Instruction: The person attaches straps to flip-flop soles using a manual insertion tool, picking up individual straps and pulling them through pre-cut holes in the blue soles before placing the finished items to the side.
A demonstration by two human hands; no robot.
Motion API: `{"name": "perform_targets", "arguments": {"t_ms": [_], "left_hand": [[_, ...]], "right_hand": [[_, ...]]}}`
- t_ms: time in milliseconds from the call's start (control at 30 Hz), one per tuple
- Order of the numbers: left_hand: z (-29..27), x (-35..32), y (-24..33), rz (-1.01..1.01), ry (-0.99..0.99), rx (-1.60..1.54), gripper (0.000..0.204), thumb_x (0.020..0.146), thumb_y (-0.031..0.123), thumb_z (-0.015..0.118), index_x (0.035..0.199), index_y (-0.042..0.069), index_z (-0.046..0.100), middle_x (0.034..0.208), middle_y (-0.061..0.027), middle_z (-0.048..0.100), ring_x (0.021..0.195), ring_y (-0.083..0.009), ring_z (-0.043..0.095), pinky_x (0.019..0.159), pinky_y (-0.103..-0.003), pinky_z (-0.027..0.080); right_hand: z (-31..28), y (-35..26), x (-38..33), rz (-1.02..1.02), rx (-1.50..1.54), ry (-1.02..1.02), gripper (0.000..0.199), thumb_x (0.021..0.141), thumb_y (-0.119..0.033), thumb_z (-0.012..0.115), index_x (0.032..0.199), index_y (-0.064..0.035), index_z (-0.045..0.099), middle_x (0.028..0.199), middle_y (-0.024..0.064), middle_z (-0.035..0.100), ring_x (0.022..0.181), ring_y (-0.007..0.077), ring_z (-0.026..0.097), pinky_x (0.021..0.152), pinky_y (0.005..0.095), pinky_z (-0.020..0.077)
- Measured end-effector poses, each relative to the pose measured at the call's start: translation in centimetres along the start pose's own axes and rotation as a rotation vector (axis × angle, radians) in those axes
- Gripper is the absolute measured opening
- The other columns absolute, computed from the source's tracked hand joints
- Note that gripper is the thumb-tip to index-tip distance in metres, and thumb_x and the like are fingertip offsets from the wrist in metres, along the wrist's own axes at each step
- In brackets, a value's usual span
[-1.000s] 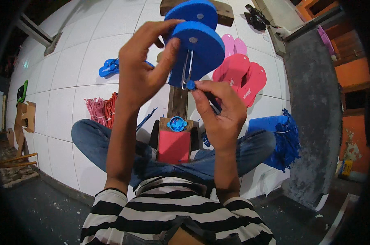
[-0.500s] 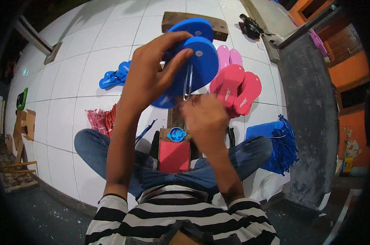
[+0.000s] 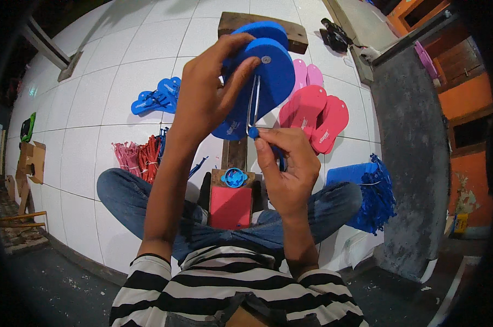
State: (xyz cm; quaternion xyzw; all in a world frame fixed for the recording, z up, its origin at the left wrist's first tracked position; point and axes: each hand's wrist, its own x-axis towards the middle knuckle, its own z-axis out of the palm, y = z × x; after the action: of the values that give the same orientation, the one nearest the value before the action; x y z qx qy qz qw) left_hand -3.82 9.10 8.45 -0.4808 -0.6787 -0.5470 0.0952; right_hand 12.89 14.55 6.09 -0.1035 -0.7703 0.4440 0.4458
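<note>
My left hand (image 3: 205, 90) is closed round the upper edge of two blue flip-flop soles (image 3: 276, 73), one behind the other, thumb on the nearer one. A thin metal prong tool (image 3: 252, 106), like a narrow loop, stands out over the nearer sole; how it is fixed at its upper end is hidden. With thumb and index finger, my right hand (image 3: 292, 163) pinches a blue flip-flop strap (image 3: 281, 159), its round blue plug end touching the tool's lower tip. Most of the strap is hidden behind the fingers.
Between my legs stands a wooden bench with a red pad (image 3: 231, 207) and a small blue bowl (image 3: 235, 177). Pink-red soles (image 3: 328, 122) lie at right, finished blue flip-flops (image 3: 156, 98) at left. Strap bundles (image 3: 143, 158) lie left; more blue straps (image 3: 374, 191) lie right. A wooden block (image 3: 296, 37) is beyond.
My right hand, blurred by motion before, is now steadier, with the strap's plug end against the tool's lower tip. The soles in my left hand have risen slightly in view.
</note>
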Motion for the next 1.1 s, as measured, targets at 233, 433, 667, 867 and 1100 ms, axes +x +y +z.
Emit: {"name": "perform_targets", "arguments": {"t_ms": [233, 433, 667, 867, 1100], "left_hand": [[0.1, 0.6, -1.2, 0.016, 0.062, -0.074, 0.03, 0.088, 0.02, 0.067, 0.113, 0.003, 0.061, 0.098, -0.0166, 0.069, 0.087, -0.0292, 0.069, 0.073, -0.034, 0.053], [0.0, 0.7, -0.6, -0.012, -0.032, -0.018, 0.032, 0.091, 0.018, 0.064, 0.117, 0.001, 0.059, 0.105, -0.0124, 0.067, 0.096, -0.0177, 0.064, 0.081, -0.032, 0.054], [-0.4, -1.3, -0.1, -0.14, -0.087, -0.331, 0.029, 0.094, 0.015, 0.06, 0.119, 0.001, 0.054, 0.108, -0.0074, 0.06, 0.098, -0.014, 0.059, 0.085, -0.028, 0.048], [0.3, -4.9, 2.3, -0.281, 0.01, -0.546, 0.028, 0.096, 0.016, 0.057, 0.119, -0.001, 0.053, 0.103, -0.0068, 0.062, 0.097, -0.0109, 0.057, 0.085, -0.026, 0.047], [1.4, -6.7, 4.1, -0.3, 0.135, -0.533, 0.028, 0.096, 0.014, 0.056, 0.119, -0.003, 0.054, 0.105, -0.0099, 0.062, 0.096, -0.0118, 0.058, 0.083, -0.025, 0.047]], "right_hand": [[0.0, -0.2, 0.9, -0.05, -0.054, -0.121, 0.014, 0.081, 0.003, 0.068, 0.094, 0.0016, 0.066, 0.083, 0.0097, 0.063, 0.073, 0.0152, 0.059, 0.065, 0.0255, 0.0457], [-0.3, -0.2, 2.1, -0.044, -0.156, -0.1, 0.011, 0.08, -0.001, 0.068, 0.092, -0.0015, 0.067, 0.085, 0.011, 0.062, 0.074, 0.0254, 0.063, 0.065, 0.0338, 0.05], [-1.0, 0.2, 2.1, -0.171, -0.241, -0.131, 0.019, 0.079, -0.006, 0.07, 0.098, -0.0038, 0.066, 0.092, 0.0108, 0.06, 0.083, 0.0277, 0.061, 0.072, 0.0359, 0.0493], [-0.3, 1.9, 3.6, -0.08, 0.08, -0.011, 0.038, 0.084, -0.023, 0.071, 0.115, -0.0058, 0.058, 0.11, 0.0142, 0.057, 0.104, 0.0283, 0.057, 0.087, 0.0371, 0.0457], [-0.5, 2.5, 3.8, 0.162, 0.26, -0.188, 0.038, 0.085, -0.029, 0.072, 0.11, -0.0043, 0.059, 0.099, 0.013, 0.064, 0.09, 0.0195, 0.064, 0.082, 0.0303, 0.0494]]}}
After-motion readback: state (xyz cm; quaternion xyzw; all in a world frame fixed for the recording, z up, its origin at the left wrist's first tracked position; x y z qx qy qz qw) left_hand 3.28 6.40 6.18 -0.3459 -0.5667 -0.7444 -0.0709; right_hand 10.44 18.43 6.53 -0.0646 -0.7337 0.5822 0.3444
